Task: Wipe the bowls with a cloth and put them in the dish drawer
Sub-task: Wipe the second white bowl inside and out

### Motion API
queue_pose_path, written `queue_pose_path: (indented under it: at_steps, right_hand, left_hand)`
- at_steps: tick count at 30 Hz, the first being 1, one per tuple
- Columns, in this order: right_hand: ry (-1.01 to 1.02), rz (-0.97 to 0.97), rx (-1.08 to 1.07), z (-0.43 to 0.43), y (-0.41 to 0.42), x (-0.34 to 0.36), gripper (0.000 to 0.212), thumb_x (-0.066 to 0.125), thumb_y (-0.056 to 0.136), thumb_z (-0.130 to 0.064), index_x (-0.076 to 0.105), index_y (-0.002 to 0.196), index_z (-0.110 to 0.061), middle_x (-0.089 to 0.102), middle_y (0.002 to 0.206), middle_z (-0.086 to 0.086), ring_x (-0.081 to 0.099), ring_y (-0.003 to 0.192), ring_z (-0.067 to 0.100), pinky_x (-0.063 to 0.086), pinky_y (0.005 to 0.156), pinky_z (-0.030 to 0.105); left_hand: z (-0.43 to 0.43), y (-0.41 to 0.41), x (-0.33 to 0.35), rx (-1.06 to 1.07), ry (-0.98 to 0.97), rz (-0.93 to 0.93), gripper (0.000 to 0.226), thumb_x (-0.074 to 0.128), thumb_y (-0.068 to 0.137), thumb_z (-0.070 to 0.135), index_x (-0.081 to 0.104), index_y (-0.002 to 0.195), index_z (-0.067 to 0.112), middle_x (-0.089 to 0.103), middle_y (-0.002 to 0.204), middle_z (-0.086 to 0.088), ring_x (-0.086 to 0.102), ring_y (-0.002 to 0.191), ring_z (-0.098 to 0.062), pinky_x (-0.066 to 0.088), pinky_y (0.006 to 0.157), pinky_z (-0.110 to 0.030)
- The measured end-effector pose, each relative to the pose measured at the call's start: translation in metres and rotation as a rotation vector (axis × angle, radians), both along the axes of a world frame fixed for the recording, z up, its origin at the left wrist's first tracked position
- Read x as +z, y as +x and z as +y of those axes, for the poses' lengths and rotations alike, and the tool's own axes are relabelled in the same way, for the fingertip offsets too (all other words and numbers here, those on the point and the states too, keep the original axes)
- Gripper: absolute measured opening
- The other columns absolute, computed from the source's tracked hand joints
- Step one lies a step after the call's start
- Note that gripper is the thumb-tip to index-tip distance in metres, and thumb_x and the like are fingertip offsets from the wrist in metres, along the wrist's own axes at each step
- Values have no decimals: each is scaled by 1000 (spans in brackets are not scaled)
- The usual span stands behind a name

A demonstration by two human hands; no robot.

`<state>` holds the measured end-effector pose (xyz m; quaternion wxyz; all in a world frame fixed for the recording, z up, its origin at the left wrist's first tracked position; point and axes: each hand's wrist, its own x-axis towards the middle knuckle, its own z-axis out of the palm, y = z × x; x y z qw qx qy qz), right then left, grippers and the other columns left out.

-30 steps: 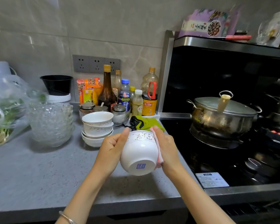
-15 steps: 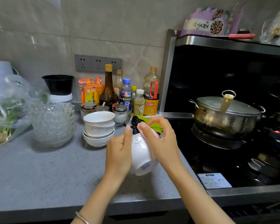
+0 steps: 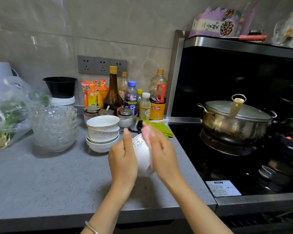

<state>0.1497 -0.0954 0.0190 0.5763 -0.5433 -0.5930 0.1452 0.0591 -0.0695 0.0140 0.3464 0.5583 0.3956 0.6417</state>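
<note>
head view, where it's at: one white bowl (image 3: 142,155) is up in the air over the grey counter (image 3: 41,174), tipped on its side between both hands, mid-wipe I'd say.
left hand (image 3: 123,159): cups the bowl's side, thumb laid up along the patterned rim; the other fingers are hidden behind it.
right hand (image 3: 161,156): fingers fairly straight and close together, pressing the pale pink cloth (image 3: 146,132) flat on the bowl. It's blurry, and the thumb is out of sight.
rest of the job: a stack of white bowls (image 3: 103,132) waits just behind the hands. The dish drawer isn't in shot.
what could go wrong: the bowl hangs on that one cupping hand, so a hard rub from the cloth side could pop it out onto the counter. A wide swing could also clip the stack, or the glass bowls (image 3: 54,125) beside it.
readable stuff: the soy sauce bottle (image 3: 157,109) has a red and yellow label in Chinese, too soft to read for sure. Same for the purple box (image 3: 216,24) above the hob. The hob's white sticker (image 3: 223,188) is tiny print, no chance.
</note>
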Motion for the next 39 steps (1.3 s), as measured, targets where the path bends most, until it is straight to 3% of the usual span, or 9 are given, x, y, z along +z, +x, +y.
queue_pose_path:
  at_steps: [2,8,15,20,25,30,33,35,39]
  right_hand:
    - [-90,235,90,1,1,4,32,36,101,-42,54,128,-42,53,129,-26,53,106,-17,52,91,25]
    - [95,-405,-189,-6,-16,-7,50,20,96,-45,44,140,-38,42,147,-14,28,139,0,21,114,22]
    - [-333,344,55,-12,2,19,27,29,100,-51,53,87,-57,57,65,-37,58,59,5,42,45,26]
    - [-225,442,6,-12,8,17,55,35,98,-50,73,72,-20,56,66,24,56,53,36,38,32,23]
    - [-199,320,0,-12,22,25,65,41,99,-43,59,82,17,51,59,25,51,48,33,33,31,19]
    - [-110,102,57,-13,20,32,68,47,98,-39,45,66,21,43,49,18,44,35,18,27,31,19]
    - [-36,64,52,-11,16,22,63,42,101,-35,50,69,18,53,62,27,62,57,13,45,52,28]
    - [-5,26,5,-9,12,9,48,36,97,-44,66,85,-7,67,86,7,63,85,11,46,74,32]
    - [64,-336,-138,-17,-9,-8,48,20,97,-49,43,138,-39,42,143,-21,30,135,-6,24,109,14]
  left_hand:
    - [0,-1,0,5,-42,-50,70,36,99,49,50,64,-11,59,59,-21,52,57,-22,44,58,-49]
    - [0,-4,5,16,25,20,73,31,91,57,53,58,-5,57,54,-15,50,54,-27,40,57,-45]
    - [7,-22,9,-188,-123,-219,45,42,100,34,59,69,7,64,60,-1,60,58,-14,45,54,-25]
    - [6,-25,14,-302,-132,-188,51,38,100,34,58,67,1,61,49,3,58,46,-6,42,45,-13]
    - [10,-31,20,-376,-56,25,57,34,100,33,54,55,3,53,46,7,49,47,-1,39,53,-12]
    - [6,-27,30,-425,61,256,59,42,93,44,47,52,1,48,51,-8,44,49,-15,30,49,-26]
    - [4,-21,23,-321,133,243,62,46,92,51,39,44,13,38,44,-5,35,43,-15,22,45,-28]
    - [5,-18,14,-198,129,194,64,44,93,54,32,44,15,32,45,-4,28,45,-15,20,47,-32]
    - [1,-5,4,15,59,126,65,42,95,47,35,44,6,38,41,1,33,47,-13,28,49,-42]
